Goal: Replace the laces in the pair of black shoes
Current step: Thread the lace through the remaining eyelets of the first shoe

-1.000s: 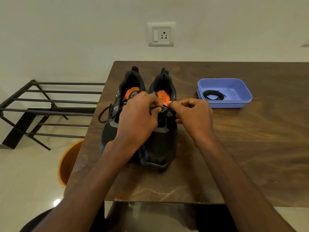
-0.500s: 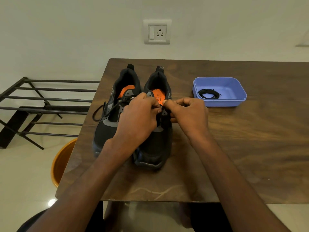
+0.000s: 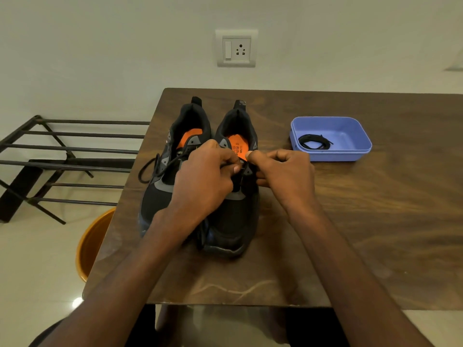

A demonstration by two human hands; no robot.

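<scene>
One blue tray (image 3: 350,156) on the tabletop (image 3: 375,221), right of the shoes, well apart from them. Inside it: one coiled black lace (image 3: 314,142) at its left end, rest of the tray floor bare.

Count: two black shoes, two hands, one tray, one loose lace. Left shoe (image 3: 160,196) is laced, with a loop of its lace (image 3: 150,169) hanging off the outer side. Right shoe (image 3: 233,221) sits just beside it, toes toward me, orange insoles visible in both.

I see both hands meeting over the right shoe's eyelet area. Left hand (image 3: 205,181) has fingers curled, pinching a lace end at the tongue. Right hand (image 3: 285,174) is curled too, thumb and forefinger pinching at the shoe's right eyelet edge; I can't tell exactly what is between them.

Edges: shoes sit near the tabletop's left edge, left shoe closest to it. Open wood in front of the toes and to the right. Below the left edge: one orange bucket (image 3: 92,244) on the floor, one metal rack (image 3: 62,159) beyond.
</scene>
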